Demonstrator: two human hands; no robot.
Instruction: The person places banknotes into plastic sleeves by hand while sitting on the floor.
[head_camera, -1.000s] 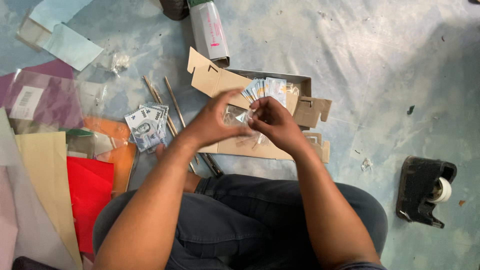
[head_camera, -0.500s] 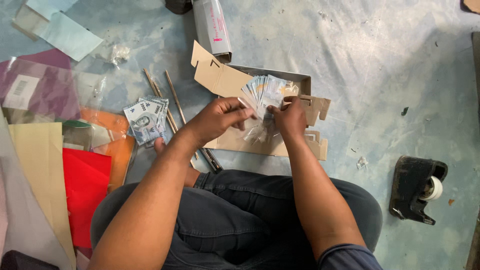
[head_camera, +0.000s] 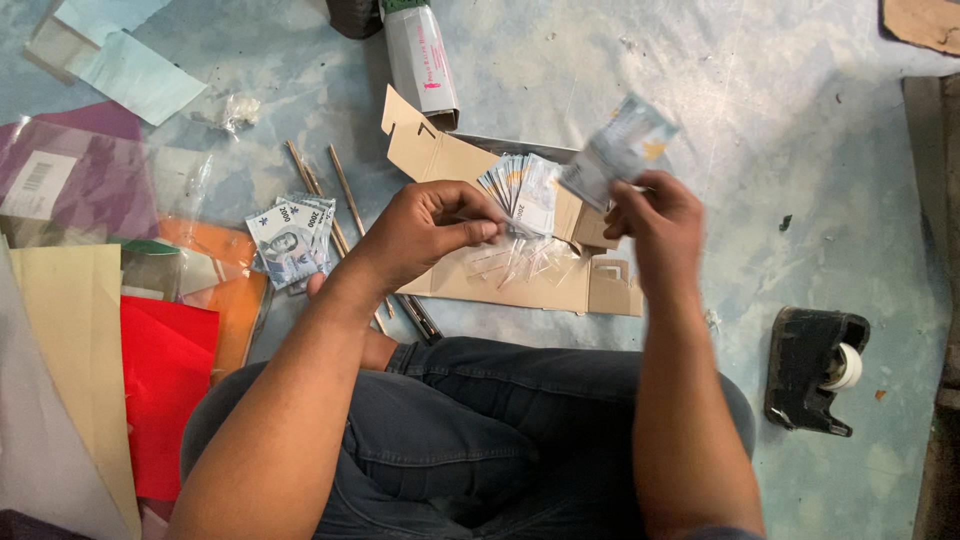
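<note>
The left hand (head_camera: 430, 228) pinches a fanned stack of banknotes (head_camera: 522, 190) between thumb and fingertips, its grip closed on their lower edge, above an opened flat cardboard box (head_camera: 470, 275) lying on the floor (head_camera: 760, 130). The right hand (head_camera: 655, 220) is raised beside it, its grip closed on a single grey-blue banknote (head_camera: 620, 150) held tilted and blurred, clear of the fan. Small clear plastic sleeves (head_camera: 525, 262) lie on the cardboard under the hands. To the left, a second pile of banknotes (head_camera: 290, 240) rests on the floor beside thin wooden sticks (head_camera: 335, 205). Further left lie sheets of coloured paper: red (head_camera: 165, 390), orange (head_camera: 215, 285), tan (head_camera: 75, 340), and a purple pack in clear wrap with a white label (head_camera: 75, 185). Pale blue sheets (head_camera: 130, 70) sit at the upper left. A white tube-shaped package with a green end (head_camera: 425, 55) lies at the top centre. A black tape dispenser (head_camera: 810, 370) stands on the floor at the right.
</note>
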